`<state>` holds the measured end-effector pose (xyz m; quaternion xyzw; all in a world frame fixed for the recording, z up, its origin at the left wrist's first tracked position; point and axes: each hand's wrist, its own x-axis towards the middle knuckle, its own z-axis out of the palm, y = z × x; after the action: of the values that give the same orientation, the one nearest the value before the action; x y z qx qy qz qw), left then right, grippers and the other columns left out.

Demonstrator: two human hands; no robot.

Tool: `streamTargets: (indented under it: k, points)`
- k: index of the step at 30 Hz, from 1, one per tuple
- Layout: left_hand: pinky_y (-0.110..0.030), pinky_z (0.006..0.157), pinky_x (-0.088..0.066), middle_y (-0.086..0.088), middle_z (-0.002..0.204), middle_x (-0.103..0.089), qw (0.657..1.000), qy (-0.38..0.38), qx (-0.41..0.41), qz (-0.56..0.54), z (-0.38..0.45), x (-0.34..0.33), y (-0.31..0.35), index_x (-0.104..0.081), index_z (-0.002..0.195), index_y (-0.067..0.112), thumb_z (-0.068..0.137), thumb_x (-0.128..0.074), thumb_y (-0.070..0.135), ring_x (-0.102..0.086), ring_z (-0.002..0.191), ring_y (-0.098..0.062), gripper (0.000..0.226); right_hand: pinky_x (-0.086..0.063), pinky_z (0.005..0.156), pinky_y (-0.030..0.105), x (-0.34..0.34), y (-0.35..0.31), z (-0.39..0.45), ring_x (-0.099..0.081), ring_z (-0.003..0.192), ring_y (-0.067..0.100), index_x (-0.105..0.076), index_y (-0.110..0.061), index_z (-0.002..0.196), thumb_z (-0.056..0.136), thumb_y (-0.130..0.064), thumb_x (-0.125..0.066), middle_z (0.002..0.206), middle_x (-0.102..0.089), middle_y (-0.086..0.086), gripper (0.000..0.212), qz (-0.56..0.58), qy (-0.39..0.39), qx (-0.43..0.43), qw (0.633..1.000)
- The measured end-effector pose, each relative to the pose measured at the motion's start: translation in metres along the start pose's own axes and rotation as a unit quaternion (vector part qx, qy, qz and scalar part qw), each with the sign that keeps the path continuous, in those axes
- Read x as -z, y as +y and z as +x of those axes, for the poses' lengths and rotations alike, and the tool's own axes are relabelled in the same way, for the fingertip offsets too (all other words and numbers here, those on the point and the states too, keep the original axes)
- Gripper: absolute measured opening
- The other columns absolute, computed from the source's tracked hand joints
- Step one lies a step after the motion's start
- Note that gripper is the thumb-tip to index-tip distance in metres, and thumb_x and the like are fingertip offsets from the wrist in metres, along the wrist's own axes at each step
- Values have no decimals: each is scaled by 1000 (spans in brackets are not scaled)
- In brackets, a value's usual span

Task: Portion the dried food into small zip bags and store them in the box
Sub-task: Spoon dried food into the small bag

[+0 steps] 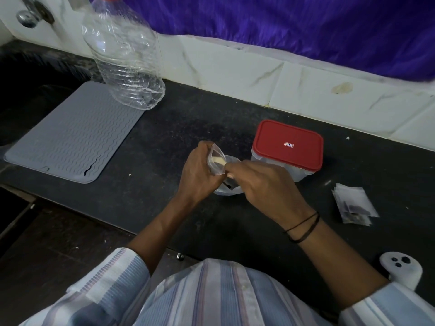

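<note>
One box (287, 149) w/ red lid shut, on dark surface (179, 118). Just left of it, left hand (200, 168) pinches one small zip bag (217, 161) open; right hand (261, 184) fingers curl round a pale scoop (220, 160) inside it. Right of box: pile of filled bags (354, 205), count unclear. One clear bottle (124, 57), far left.

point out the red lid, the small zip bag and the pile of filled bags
red lid (288, 147), head view, middle of its top
small zip bag (217, 161), head view, clear side wall
pile of filled bags (353, 205), head view, top bag

Dim indoor light, soft blur, wide-angle edge distortion
</note>
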<state>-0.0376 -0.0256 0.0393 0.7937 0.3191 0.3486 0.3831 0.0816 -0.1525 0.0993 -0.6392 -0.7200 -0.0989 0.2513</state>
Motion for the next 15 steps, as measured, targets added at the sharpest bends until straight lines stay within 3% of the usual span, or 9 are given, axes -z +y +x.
streamTargets:
  k: [2,6,8,11,15]
  points:
    - [-22,70,-48,10,93,-63,1000,9,27,-5,1,4,-3,-48,100,29,74,-75,42,-63,87,-8,39,-51,51,36,4,0,-2,-62,62,16,-70,-10,107,100,-17,-50,82,-71,3,22,15,54,-29,998]
    - [-27,72,-51,10,97,-60,994,49,94,16,1,13,-12,-48,105,25,79,-82,31,-61,87,-9,43,-48,49,43,5,9,-11,-59,54,17,-68,-12,96,98,-22,-52,66,-64,-1,19,174,136,-209,953]
    - [-35,75,-56,6,97,-62,985,75,151,-18,-3,16,-19,-51,105,22,81,-80,32,-64,87,-13,40,-49,50,45,0,16,-20,-60,54,17,-66,-15,92,97,-26,-51,62,-61,-3,19,197,106,-259,940]
    - [-42,78,-60,0,100,-64,960,96,245,-90,-14,13,-25,-52,108,21,84,-78,36,-67,91,-18,39,-50,51,43,-17,18,-34,-58,56,11,-63,-17,92,97,-28,-50,65,-61,-6,18,135,1,-246,960]
    - [-40,76,-59,-7,106,-64,929,104,322,-152,-30,-2,-21,-47,104,27,84,-78,41,-67,95,-23,39,-37,44,27,-39,18,-39,-56,55,13,-60,-18,93,97,-28,-49,68,-62,-3,15,33,-68,-228,971]
